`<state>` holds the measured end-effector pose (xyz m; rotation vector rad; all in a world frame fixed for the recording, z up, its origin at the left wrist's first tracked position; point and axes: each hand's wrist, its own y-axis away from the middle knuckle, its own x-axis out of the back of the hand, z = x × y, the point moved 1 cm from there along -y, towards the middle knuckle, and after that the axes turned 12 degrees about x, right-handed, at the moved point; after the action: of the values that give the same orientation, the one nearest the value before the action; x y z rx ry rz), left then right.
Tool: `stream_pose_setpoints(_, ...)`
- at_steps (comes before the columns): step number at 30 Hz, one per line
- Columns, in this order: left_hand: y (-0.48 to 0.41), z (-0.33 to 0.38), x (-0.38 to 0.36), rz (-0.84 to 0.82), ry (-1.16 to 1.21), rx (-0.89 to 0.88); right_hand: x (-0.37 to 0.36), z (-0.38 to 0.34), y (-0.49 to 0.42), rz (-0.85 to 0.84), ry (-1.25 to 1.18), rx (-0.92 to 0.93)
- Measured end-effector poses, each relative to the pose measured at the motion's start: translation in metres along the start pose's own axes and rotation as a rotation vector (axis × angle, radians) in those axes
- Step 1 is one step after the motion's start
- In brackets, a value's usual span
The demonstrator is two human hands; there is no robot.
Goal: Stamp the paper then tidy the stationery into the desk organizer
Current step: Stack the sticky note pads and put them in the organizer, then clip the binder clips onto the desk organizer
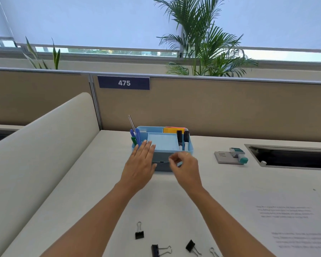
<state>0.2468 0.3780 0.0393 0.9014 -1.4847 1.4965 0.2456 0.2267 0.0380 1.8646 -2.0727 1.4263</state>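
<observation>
A light blue desk organizer (pixel 190 148) stands mid-desk, holding pens at its left, markers at its right and yellow and orange notes at the back. My left hand (pixel 140 165) lies flat with fingers spread against its front left corner. My right hand (pixel 186 166) hovers in front of the organizer's dark drawer (pixel 161 166), fingers curled in a pinch; I cannot tell if it holds anything. A teal stamp (pixel 238 154) rests on a grey ink pad (pixel 223 157) to the right. Printed paper (pixel 293 223) lies near right. Three black binder clips (pixel 139 231) lie at the near edge.
A beige partition with a "475" sign (pixel 124 82) rises behind the desk, plants beyond it. A curved white divider (pixel 44 145) borders the left. A dark cable slot (pixel 289 157) is cut into the desk at right.
</observation>
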Motion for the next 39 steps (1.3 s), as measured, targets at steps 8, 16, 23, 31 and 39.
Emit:
stream_pose_setpoints(8, 0.011, -0.013, 0.004, -0.124, 0.032, 0.057, -0.029, -0.015, 0.024, -0.135, -0.394, -0.482)
stream_pose_setpoints(16, 0.009, -0.011, 0.008, -0.194, 0.096, 0.123, -0.046, -0.032, 0.012, 0.055, -1.124, -0.956)
stream_pose_setpoints(23, 0.01, -0.011, 0.009, -0.213, 0.14, 0.136, -0.049, -0.035, 0.011, 0.186, -1.318, -1.015)
stream_pose_setpoints(31, 0.011, -0.011, 0.009, -0.215, 0.18, 0.151, -0.043, -0.037, 0.034, 0.156, -1.359, -1.007)
stream_pose_setpoints(39, 0.01, -0.013, 0.008, -0.233, 0.254, 0.163, -0.038, -0.043, 0.053, 0.149, -1.358, -1.003)
